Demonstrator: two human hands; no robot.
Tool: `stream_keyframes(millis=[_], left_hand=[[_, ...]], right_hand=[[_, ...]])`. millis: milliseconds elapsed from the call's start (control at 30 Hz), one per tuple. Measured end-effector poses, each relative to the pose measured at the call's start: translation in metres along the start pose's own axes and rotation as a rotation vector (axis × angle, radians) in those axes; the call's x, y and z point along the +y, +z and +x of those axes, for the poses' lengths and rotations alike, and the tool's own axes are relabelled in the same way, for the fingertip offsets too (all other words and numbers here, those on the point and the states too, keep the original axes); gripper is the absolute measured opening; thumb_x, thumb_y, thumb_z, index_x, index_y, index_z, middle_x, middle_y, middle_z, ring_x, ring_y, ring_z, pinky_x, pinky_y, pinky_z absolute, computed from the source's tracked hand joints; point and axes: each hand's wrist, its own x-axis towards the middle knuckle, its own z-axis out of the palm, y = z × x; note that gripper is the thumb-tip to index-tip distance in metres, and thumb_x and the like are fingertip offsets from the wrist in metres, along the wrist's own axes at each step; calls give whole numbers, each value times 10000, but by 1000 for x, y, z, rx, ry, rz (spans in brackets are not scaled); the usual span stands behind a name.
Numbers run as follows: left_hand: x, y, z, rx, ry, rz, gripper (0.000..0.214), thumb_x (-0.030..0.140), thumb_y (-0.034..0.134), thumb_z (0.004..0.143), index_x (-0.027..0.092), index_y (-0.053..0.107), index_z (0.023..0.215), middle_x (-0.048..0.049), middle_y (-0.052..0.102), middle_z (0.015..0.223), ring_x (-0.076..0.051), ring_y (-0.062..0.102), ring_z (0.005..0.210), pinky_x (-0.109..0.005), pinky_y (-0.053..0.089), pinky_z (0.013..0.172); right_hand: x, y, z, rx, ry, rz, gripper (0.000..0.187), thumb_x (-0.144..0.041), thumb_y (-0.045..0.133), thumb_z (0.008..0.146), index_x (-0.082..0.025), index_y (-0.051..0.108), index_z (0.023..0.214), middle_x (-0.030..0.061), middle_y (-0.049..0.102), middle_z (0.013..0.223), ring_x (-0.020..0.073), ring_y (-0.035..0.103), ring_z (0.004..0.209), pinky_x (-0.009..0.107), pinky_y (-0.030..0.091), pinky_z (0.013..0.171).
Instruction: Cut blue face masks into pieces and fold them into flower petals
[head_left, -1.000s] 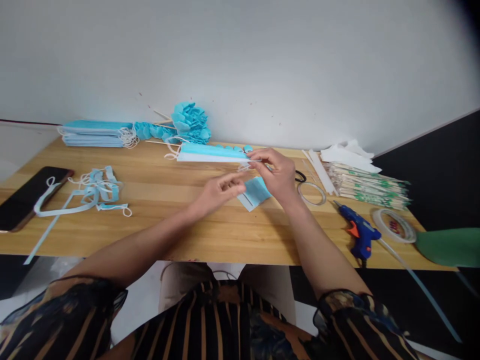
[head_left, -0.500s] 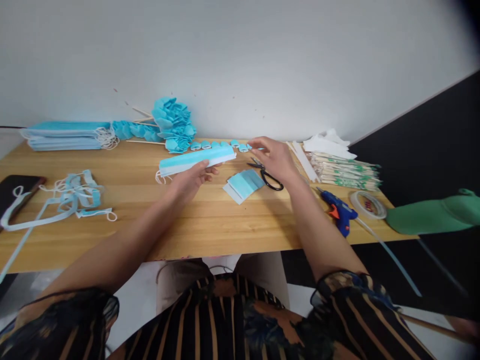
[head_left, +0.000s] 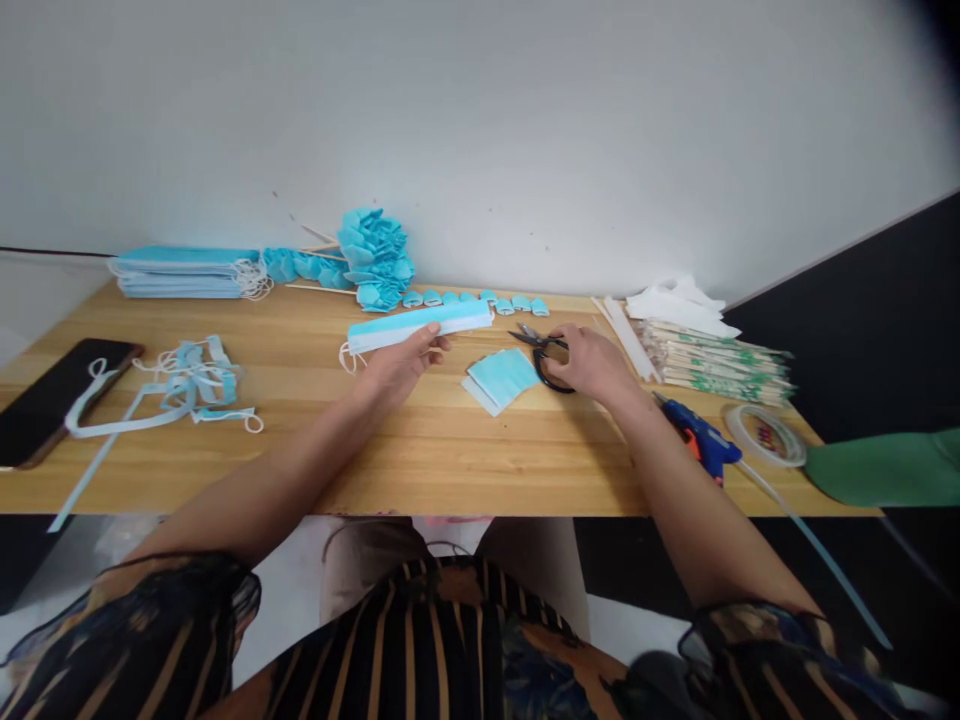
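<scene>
While the left hand (head_left: 394,368) has its grip closed on a blue mask stack (head_left: 420,325) over the bench (head_left: 450,450), the right hand (head_left: 596,365) grips black scissors (head_left: 534,342) lying beside cut mask pieces (head_left: 501,378).

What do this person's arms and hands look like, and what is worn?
The left hand and right hand are bare: no gloves, rings or watch in view. The forearms are uncovered. The left sleeve and right sleeve are dark, patterned in orange-brown.

I see a light blue mask (head_left: 420,325), black scissors (head_left: 541,352), a dark blue glue gun (head_left: 701,438) — brown wooden table (head_left: 450,455)
</scene>
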Motion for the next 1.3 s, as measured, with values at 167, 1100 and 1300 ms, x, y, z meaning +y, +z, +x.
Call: stream_keyframes(millis=[167, 1100, 1300], left_hand=[[4, 2, 1, 33, 27, -62, 259, 267, 861, 732, 161, 664, 861, -18, 685, 798, -123, 639, 741, -247, 464, 630], [8, 11, -5, 159, 200, 40, 251, 271, 836, 779, 163, 610, 765, 16, 611, 696, -102, 538, 658, -265, 439, 660], [0, 8, -6, 134, 177, 44, 247, 329, 824, 791, 153, 650, 779, -10, 664, 742, -107, 562, 670, -272, 463, 687]], right_hand=[[-27, -33, 1, 42, 195, 456, 672, -334, 837, 744, -248, 622, 1374, 98, 687, 967, 265, 646, 875, 445, 528, 806], [-155, 24, -16, -303, 89, 1335, 595, -715, 687, 862, -211, 608, 1167, -32, 611, 815, 69, 542, 555, 231, 441, 520], [-149, 24, -21, -287, 96, 1311, 593, -716, 683, 865, -200, 669, 1156, -55, 570, 732, 44, 482, 478, 206, 381, 446]])
